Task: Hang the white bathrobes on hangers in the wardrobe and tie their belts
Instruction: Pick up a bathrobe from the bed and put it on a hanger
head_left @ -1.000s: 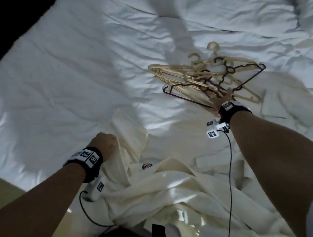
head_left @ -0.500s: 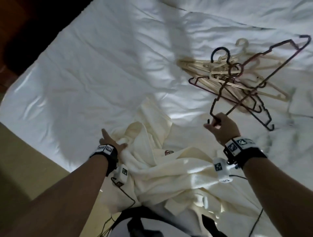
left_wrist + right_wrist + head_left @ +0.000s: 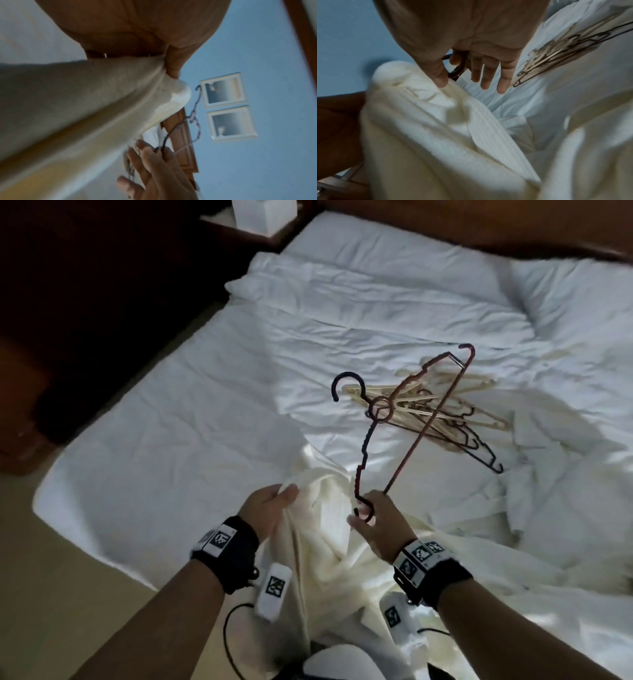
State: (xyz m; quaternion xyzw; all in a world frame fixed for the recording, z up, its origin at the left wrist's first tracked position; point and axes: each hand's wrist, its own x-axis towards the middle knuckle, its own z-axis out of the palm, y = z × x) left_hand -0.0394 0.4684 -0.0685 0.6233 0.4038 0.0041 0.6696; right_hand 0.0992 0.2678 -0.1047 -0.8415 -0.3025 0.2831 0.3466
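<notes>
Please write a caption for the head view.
Left hand grips bathrobe; right hand holds dark hanger above bed.

Bed with rumpled white sheet [image 3: 212, 378], two white pillows [image 3: 394, 261] at the head, against a dark brown wooden headboard [image 3: 479, 231]. Dark wooden bedside table [image 3: 246, 237] at the far left corner, bearing a white box-shaped object [image 3: 263, 213]. Pale beige floor [image 3: 85, 594] alongside the bed. Light blue wall [image 3: 257, 47] carrying two white-framed pictures [image 3: 224, 90], one beside the other. Dim room; bright patches on the bedding.
</notes>
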